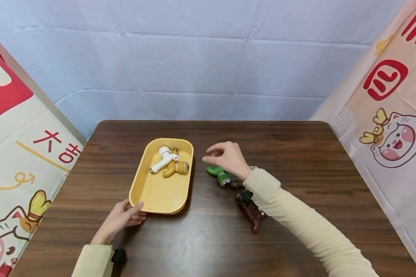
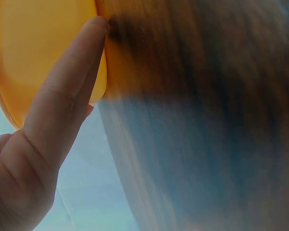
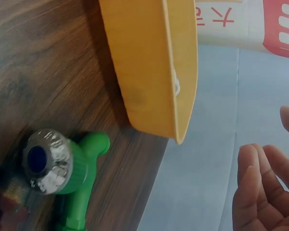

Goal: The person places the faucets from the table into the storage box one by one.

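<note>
Yellow and shallow, the tray (image 1: 159, 196) sits left of centre on the brown worktop (image 1: 315, 154), with a white tap (image 1: 166, 161) and a mustard tap (image 1: 173, 169) lying against each other in its far half, while your left hand (image 1: 119, 219) pinches its near left corner, thumb over the rim. Your right hand (image 1: 228, 157) hovers empty to the right of the tray, fingers loosely bent, near a green tap (image 1: 222, 177). Closer to you, a dark red tap (image 1: 253, 219) lies beside your right sleeve (image 1: 298, 223).
</note>
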Demonstrator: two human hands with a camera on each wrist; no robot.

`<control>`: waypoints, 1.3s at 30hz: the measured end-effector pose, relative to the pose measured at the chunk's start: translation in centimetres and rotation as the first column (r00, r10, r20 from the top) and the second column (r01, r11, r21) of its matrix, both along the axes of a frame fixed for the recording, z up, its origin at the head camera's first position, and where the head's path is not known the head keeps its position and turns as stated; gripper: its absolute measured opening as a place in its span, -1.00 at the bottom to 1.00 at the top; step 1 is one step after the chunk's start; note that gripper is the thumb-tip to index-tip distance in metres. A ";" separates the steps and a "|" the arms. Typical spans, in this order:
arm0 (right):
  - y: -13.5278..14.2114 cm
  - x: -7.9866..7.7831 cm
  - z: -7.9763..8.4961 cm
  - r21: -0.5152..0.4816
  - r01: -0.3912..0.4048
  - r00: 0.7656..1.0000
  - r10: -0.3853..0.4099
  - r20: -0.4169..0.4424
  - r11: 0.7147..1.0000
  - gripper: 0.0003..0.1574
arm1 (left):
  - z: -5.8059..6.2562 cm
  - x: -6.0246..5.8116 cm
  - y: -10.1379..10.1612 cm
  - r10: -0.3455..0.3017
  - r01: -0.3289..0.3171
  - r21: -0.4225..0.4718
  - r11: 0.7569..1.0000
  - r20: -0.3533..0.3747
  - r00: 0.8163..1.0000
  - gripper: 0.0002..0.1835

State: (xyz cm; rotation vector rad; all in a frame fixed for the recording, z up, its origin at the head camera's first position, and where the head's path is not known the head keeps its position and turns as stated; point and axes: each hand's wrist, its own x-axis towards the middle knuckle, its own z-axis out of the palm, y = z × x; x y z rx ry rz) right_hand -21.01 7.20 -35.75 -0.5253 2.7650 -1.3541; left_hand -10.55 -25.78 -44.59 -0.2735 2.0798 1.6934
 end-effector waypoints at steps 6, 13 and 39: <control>0.8 -0.1 -0.2 0.008 0.004 1.000 -0.004 0.007 1.000 -0.67 | 0.0 0.0 -0.1 -0.003 0.003 0.001 1.000 0.002 1.000 -0.44; 1.9 0.0 -0.7 0.018 0.022 0.999 -0.022 0.033 1.000 -0.63 | 0.0 0.0 0.0 0.005 -0.004 -0.003 1.000 0.010 1.000 -0.45; 3.0 0.9 -3.0 0.027 0.162 0.946 -0.163 0.280 0.986 -0.45 | 0.0 0.1 -0.1 -0.002 0.002 0.016 1.000 -0.002 1.000 -0.43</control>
